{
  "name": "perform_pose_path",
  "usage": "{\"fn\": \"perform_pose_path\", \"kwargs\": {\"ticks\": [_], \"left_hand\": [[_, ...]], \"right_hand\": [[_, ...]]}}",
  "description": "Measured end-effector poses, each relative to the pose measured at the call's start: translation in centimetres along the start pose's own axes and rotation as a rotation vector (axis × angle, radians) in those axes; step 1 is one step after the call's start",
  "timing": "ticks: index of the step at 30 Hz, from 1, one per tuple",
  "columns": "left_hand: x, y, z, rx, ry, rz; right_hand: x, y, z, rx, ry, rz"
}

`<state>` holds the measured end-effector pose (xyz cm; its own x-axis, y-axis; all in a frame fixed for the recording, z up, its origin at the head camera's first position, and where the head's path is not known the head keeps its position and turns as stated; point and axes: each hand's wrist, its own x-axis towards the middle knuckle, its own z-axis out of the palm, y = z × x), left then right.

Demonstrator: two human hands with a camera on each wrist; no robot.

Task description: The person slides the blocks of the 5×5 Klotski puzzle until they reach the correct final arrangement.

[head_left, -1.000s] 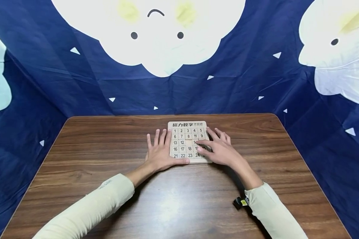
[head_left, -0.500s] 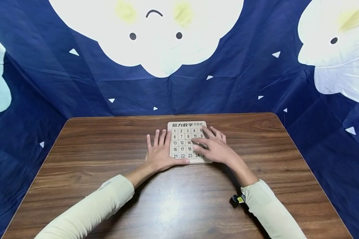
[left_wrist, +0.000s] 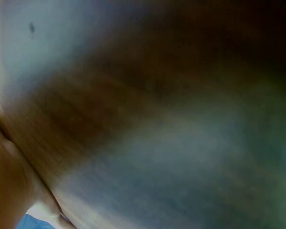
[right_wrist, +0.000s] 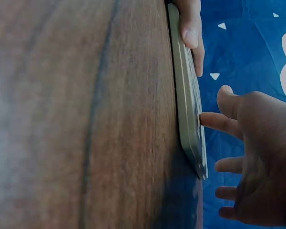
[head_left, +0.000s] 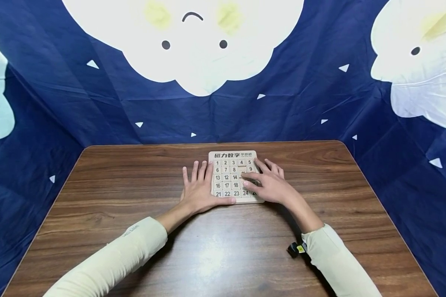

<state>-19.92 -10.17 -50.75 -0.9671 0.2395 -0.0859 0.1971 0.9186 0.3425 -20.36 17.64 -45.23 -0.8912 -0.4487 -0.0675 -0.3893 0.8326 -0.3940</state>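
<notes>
A pale number sliding puzzle point(head_left: 232, 155) lies flat on the table, its square tiles in rows. My left hand point(head_left: 198, 192) rests at its left side, fingers spread and straight, thumb along the near edge. My right hand point(head_left: 273, 185) is over the puzzle's right part, index fingertip on the 11 tile point(head_left: 243, 172), which sits between the second and third rows with a gap above it. The right hand hides several tiles. In the right wrist view the index finger point(right_wrist: 221, 123) meets the puzzle's face, and the other fingers stay apart from it.
The brown wooden table point(head_left: 134, 173) reaches to a dark blue cloth backdrop point(head_left: 171, 111) with cloud faces. A small black device point(head_left: 293, 249) sits at the right sleeve. The left wrist view shows mostly blurred table.
The 14 tile has slid left into the third-row gap. Then the 11 tile has slid partway toward the near side under the right index finger. The left hand stays in place.
</notes>
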Motion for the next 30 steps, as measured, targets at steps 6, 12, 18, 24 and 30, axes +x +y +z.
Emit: {"fn": "perform_pose_path", "kwargs": {"ticks": [6, 12, 18, 24, 30], "left_hand": [[0.0, 0.0, 0.0, 0.004, -0.002, -0.001], [-0.1, 0.1, 0.0, 0.002, -0.007, -0.002], [-0.2, 0.1, -0.1, -0.007, 0.007, 0.003], [-0.1, -0.1, 0.0, -0.006, 0.016, 0.011], [0.1, -0.1, 0.2, 0.010, -0.002, -0.002]], "right_hand": [[-1.1, -0.4, 0.3, -0.027, 0.030, -0.024], [-1.1, 0.5, 0.1, 0.044, 0.041, -0.002], [-0.3, 2.2, -0.7, 0.057, 0.047, 0.074], [0.2, 1.9, -0.4, 0.049, 0.010, 0.080], [0.5, 1.2, 0.2, 0.052, -0.004, 0.053]]}}
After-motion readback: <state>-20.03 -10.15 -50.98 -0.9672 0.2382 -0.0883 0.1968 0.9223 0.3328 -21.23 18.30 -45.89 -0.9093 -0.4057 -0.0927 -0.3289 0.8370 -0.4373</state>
